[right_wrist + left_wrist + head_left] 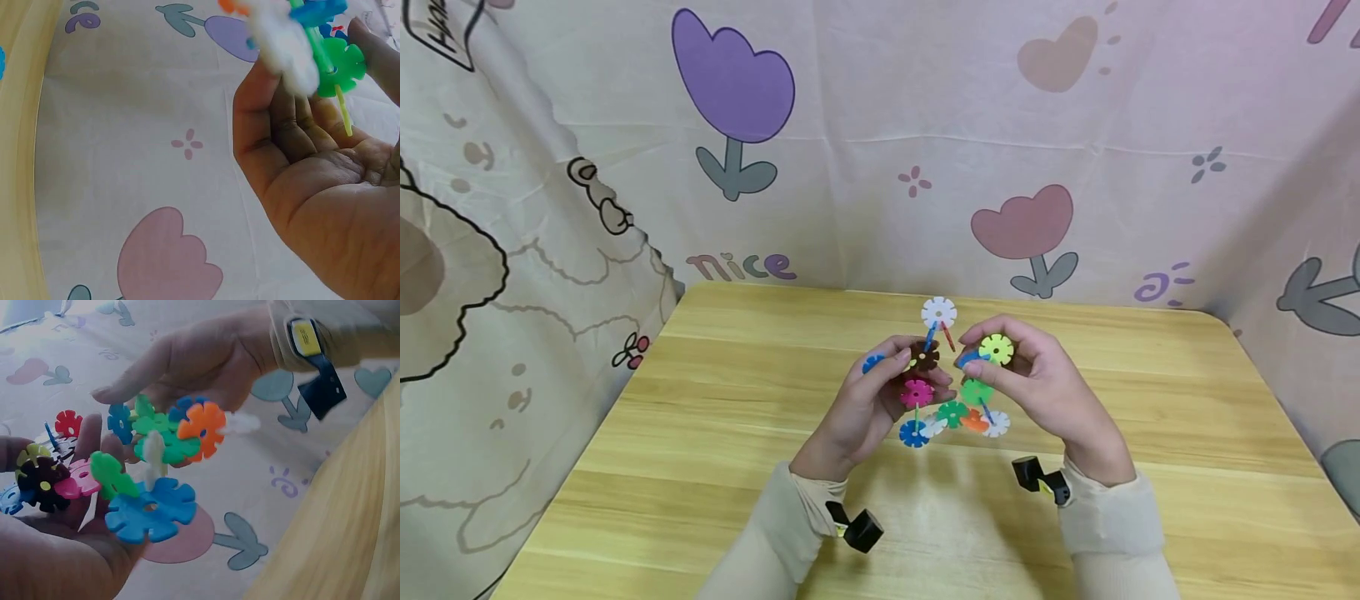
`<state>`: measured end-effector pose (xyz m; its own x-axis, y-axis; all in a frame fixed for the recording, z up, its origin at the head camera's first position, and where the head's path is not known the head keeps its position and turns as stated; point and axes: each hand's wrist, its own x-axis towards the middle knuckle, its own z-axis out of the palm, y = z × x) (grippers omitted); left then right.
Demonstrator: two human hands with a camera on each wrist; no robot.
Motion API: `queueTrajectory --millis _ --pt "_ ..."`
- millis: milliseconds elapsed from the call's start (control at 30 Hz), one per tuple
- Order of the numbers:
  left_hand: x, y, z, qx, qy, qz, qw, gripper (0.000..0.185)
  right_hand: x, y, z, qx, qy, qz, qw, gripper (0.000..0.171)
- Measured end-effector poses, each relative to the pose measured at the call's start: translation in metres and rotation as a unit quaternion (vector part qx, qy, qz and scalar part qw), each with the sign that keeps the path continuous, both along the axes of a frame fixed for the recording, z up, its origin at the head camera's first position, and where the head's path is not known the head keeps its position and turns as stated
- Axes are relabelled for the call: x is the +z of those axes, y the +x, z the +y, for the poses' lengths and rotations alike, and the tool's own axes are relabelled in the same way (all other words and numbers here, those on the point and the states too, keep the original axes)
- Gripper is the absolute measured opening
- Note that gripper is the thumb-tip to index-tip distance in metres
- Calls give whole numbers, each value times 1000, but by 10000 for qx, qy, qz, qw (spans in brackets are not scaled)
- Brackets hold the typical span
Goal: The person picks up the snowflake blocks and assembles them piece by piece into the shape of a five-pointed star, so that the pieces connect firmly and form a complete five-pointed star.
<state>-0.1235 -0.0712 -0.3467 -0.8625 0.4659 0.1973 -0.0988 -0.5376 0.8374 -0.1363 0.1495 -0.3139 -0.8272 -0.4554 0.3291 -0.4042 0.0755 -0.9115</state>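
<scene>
A cluster of snowflake-shaped plastic discs, slotted together, is held above the wooden table. A white disc tops it, and blue, green, orange and white ones hang at the bottom. My left hand pinches the left side at the brown disc and the pink disc. My right hand grips the right side at the yellow-green disc. The left wrist view shows a large blue disc under my left hand. In the right wrist view a green disc sits at my right hand's fingertips.
A printed cloth with tulips and hearts hangs behind and beside the table. The table's rounded edge shows in the right wrist view. Small black cameras sit on both wrists.
</scene>
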Motion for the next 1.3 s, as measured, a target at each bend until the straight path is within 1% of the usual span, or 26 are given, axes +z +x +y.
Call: queueTrajectory --millis 200,300,433,500,533,600,700,767,833,967,1133,1200,1300 --pt "-3 -2 -5 -544 98 -168 9983 32 -1 -2 2 155 -333 -343 9987 23" --pt "-4 -3 -8 -793 32 -133 9968 36 -2 -3 3 157 -369 -360 9985 24" --pt "-4 -4 -12 -1035 -303 5 9942 41 -4 -4 2 155 -229 -295 9992 27" --pt "-3 -4 -12 -1036 -537 58 9932 43 -5 -4 1 174 -130 -272 9994 28" --pt "-3 -4 -12 -980 -689 114 9927 44 -5 -4 0 171 -67 -270 9995 29" --pt "-3 -4 -10 -726 -1002 253 9920 45 -6 -4 -2 187 15 -259 9995 30" --pt "-4 -4 -5 -87 -1528 366 9875 41 -7 -4 -4 192 84 -232 9995 32" --pt "-3 -4 -2 255 -1729 393 9838 37 -7 -5 -6 171 130 -179 9996 32" --pt "-4 -4 0 482 -1818 343 9816 33 -7 -5 -7 138 160 -135 9997 32" --pt "-1 -6 -5 694 -1827 324 9802 31 -5 -8 -7 207 128 -36 9997 28" --pt "5 -9 -21 894 -1844 371 9781 33 -2 -10 -6 435 69 -88 9990 25" --pt "7 -9 -27 987 -1807 424 9777 32 -3 -14 -5 578 -18 -200 9981 28" --pt "9 -9 -32 1053 -1755 476 9777 28 -12 -24 -3 786 -224 -654 9945 38"
